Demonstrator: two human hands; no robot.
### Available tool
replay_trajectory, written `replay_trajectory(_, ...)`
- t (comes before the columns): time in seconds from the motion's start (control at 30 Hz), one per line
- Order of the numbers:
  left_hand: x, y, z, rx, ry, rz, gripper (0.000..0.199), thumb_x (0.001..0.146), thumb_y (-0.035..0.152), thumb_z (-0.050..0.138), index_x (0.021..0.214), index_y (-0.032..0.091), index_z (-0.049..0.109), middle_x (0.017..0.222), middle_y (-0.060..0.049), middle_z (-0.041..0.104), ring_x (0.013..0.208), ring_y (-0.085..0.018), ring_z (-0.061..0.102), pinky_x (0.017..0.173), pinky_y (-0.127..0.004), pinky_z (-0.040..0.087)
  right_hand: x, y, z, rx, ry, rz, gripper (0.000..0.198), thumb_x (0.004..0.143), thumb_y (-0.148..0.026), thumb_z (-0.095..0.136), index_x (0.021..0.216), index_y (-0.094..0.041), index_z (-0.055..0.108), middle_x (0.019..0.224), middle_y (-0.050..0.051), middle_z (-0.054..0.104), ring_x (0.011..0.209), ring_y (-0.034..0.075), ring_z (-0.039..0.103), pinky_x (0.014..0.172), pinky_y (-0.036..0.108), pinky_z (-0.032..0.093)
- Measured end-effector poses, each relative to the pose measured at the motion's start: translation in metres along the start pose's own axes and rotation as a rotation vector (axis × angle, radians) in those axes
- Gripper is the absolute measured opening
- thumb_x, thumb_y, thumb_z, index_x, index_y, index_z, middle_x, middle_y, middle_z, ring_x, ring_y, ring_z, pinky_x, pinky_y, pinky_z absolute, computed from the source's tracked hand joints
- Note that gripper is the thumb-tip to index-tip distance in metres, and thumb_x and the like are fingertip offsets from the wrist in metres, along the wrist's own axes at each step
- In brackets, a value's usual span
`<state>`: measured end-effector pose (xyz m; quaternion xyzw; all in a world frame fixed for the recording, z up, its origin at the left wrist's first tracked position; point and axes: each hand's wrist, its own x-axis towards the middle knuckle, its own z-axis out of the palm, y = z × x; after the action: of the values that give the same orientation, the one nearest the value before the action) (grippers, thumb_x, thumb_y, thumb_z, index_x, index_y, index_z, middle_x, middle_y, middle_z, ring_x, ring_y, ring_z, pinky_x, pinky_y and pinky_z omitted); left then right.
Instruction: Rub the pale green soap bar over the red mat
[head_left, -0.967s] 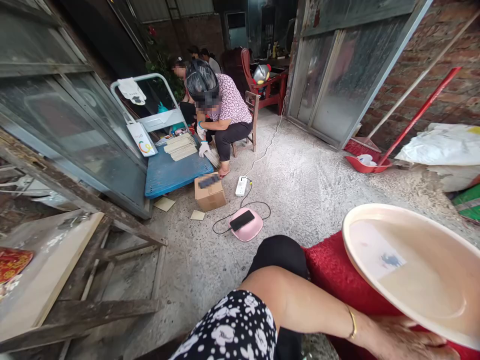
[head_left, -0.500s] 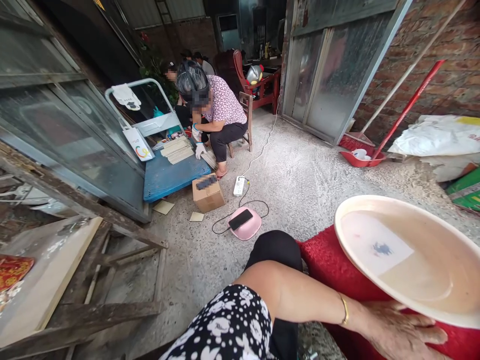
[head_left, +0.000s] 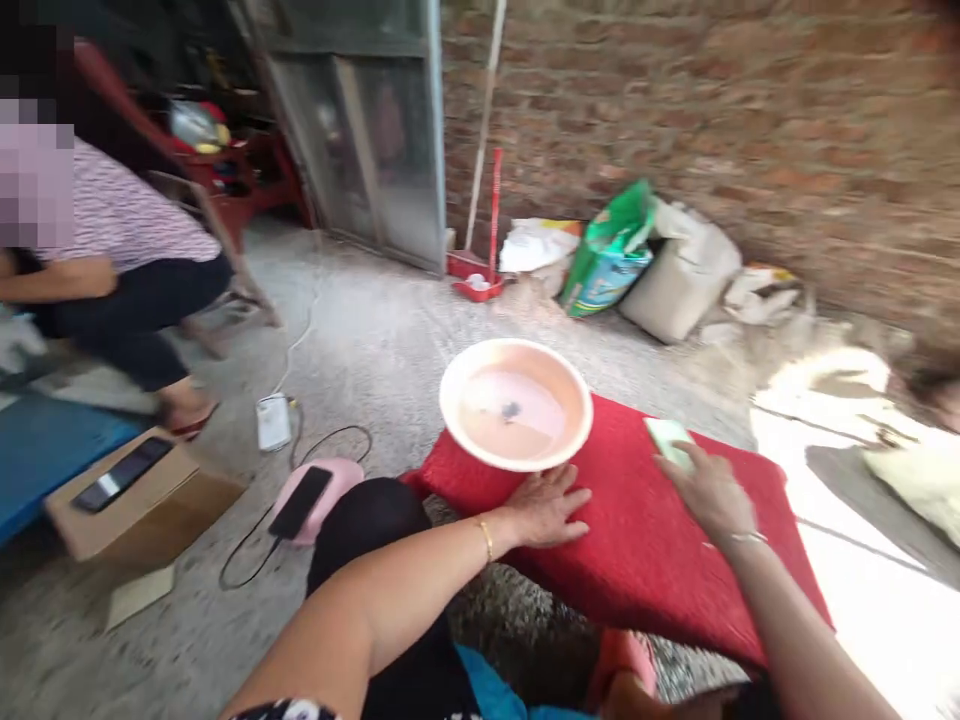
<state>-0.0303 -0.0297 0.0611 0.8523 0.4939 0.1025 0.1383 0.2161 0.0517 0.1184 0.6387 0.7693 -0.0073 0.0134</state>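
Just nearside of the basin (head_left: 466,425), the left hand (head_left: 551,508) lies fingers apart on the red cloth (head_left: 615,470), seemingly for support, while right of the basin the right hand (head_left: 714,493) touches, perhaps steadying, a pale green piece (head_left: 664,436), its fingers clamped or not I cannot tell.

- A brown cardboard box (head_left: 161,520) stands on the floor, with a black flat phone (head_left: 124,475) lying on its top.
- A pale, flat piece (head_left: 140,597) lies just beside this box.
- A pink plastic object with rounded form (head_left: 343,482) carries a second black phone (head_left: 301,503), to which a black cable (head_left: 244,585) goes.
- A white, rectangular power strip (head_left: 273,422) is near it on the floor.
- At the left, a person in a pink patterned shirt (head_left: 142,205) sits near a blue platform (head_left: 67,440).
- A red dustpan (head_left: 480,290), a shiny green-and-blue bag (head_left: 607,275) and a bulky greyish sack (head_left: 679,285) are before the brick wall (head_left: 637,100).
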Motion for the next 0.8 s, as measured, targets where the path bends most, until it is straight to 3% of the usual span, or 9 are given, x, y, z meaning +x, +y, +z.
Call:
replay_trajectory(0.07,0.001,0.001,0.001,0.028,0.008,-0.005,0.054,0.090,0.054,0.039,0.136,0.026,0.044,0.151,-0.008,0.031,0.137,-0.027,0.026,0.108,-0.043,0.024,-0.001,-0.024,0.010,0.041,0.000,0.095,0.038,0.095,-0.040,0.047,0.131,-0.029,0.052,0.108,0.012,0.052,0.091,0.026,0.055,0.075,0.035,0.047)
replay_trajectory(0.13,0.001,0.003,0.001,0.057,0.012,-0.011,0.053,0.090,0.054,0.040,0.136,0.028,0.044,0.151,-0.007,0.030,0.138,-0.026,0.025,0.109,-0.043,0.022,0.004,-0.046,0.022,0.064,0.013,0.054,0.042,0.095,-0.046,0.049,0.133,-0.029,0.049,0.106,0.010,0.050,0.094,0.025,0.055,0.077,0.033,0.046)
replay_trajectory(0.2,0.001,0.005,0.001,0.080,0.006,-0.025,0.053,0.090,0.054,0.040,0.136,0.029,0.044,0.151,-0.007,0.030,0.139,-0.025,0.024,0.111,-0.043,0.020,0.009,-0.046,0.030,0.064,0.010,0.001,0.043,0.094,-0.047,0.051,0.133,-0.030,0.049,0.106,0.010,0.049,0.096,0.025,0.055,0.080,0.032,0.045)
replay_trajectory(0.27,0.002,0.006,0.001,0.088,-0.004,-0.039,0.053,0.090,0.054,0.040,0.137,0.029,0.044,0.151,-0.006,0.030,0.139,-0.024,0.023,0.111,-0.042,0.020,0.009,-0.019,0.032,0.075,-0.021,0.073,0.043,0.095,-0.047,0.050,0.134,-0.031,0.049,0.107,0.011,0.049,0.096,0.026,0.055,0.081,0.034,0.045)
replay_trajectory(0.4,0.004,0.007,0.002,0.075,0.007,-0.037,0.052,0.089,0.052,0.042,0.136,0.028,0.045,0.151,-0.007,0.030,0.140,-0.024,0.022,0.112,-0.043,0.020,0.002,0.063,0.023,0.140,-0.047,0.527,0.048,0.095,-0.053,0.043,0.135,-0.027,0.049,0.112,0.017,0.048,0.101,0.031,0.055,0.082,0.040,0.044)
replay_trajectory(0.5,0.004,0.007,0.006,0.061,0.032,-0.020,0.053,0.088,0.051,0.044,0.135,0.026,0.047,0.150,-0.010,0.032,0.139,-0.027,0.024,0.111,-0.046,0.021,0.003,0.076,0.016,0.186,0.037,0.621,0.052,0.094,-0.058,0.042,0.136,-0.026,0.049,0.113,0.018,0.047,0.104,0.032,0.053,0.083,0.040,0.044)
replay_trajectory(0.57,0.005,0.006,0.009,0.054,0.046,-0.014,0.054,0.088,0.051,0.046,0.135,0.025,0.047,0.149,-0.012,0.033,0.139,-0.028,0.025,0.111,-0.049,0.023,0.010,0.049,0.017,0.229,0.052,0.537,0.050,0.094,-0.058,0.044,0.134,-0.029,0.049,0.111,0.014,0.047,0.102,0.030,0.054,0.083,0.038,0.044)
replay_trajectory(0.73,0.005,0.002,0.013,0.060,0.093,-0.005,0.053,0.087,0.051,0.048,0.132,0.025,0.050,0.146,-0.013,0.037,0.137,-0.030,0.029,0.109,-0.051,0.026,0.048,-0.056,0.028,0.230,0.076,0.176,0.044,0.092,-0.054,0.052,0.130,-0.032,0.052,0.106,0.009,0.047,0.095,0.024,0.054,0.082,0.032,0.043)
replay_trajectory(0.8,0.006,0.001,0.014,0.063,0.098,0.001,0.052,0.086,0.051,0.049,0.132,0.025,0.051,0.146,-0.013,0.038,0.136,-0.030,0.030,0.109,-0.051,0.027,0.064,-0.076,0.030,0.175,0.109,0.070,0.045,0.091,-0.054,0.054,0.130,-0.032,0.052,0.106,0.009,0.047,0.095,0.024,0.053,0.082,0.032,0.042)
